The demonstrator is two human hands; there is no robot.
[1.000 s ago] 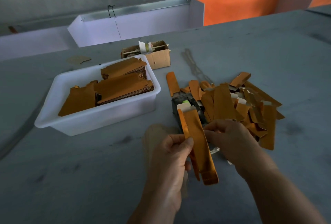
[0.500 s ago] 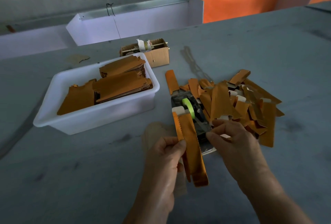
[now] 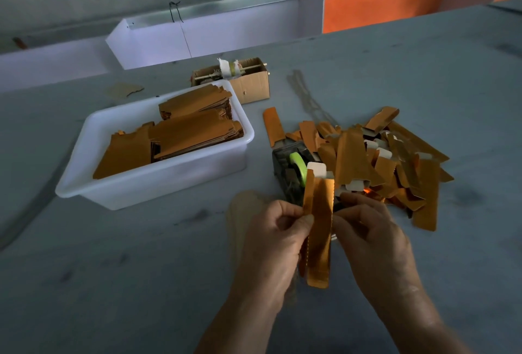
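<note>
I hold a long orange-gold folded carton strip (image 3: 320,226) upright in front of me, its white flap at the top. My left hand (image 3: 271,240) pinches its left edge between thumb and fingers. My right hand (image 3: 370,237) has curled fingertips pinching the strip's right edge. Just behind the strip stands a dark tape dispenser (image 3: 282,175) with a green tape roll (image 3: 299,165). A loose pile of the same orange strips (image 3: 389,161) lies to the right of it.
A white plastic tub (image 3: 158,184) at the left holds stacks of flat orange cartons (image 3: 192,133). Behind it sits a small cardboard box (image 3: 251,85). One loose strip (image 3: 273,126) lies beside the tub. A white partition (image 3: 214,34) and an orange panel (image 3: 381,6) border the grey table.
My right hand has moved from the tape dispenser to the strip's right edge. The strip now stands more upright, and the green tape roll has come into view.
</note>
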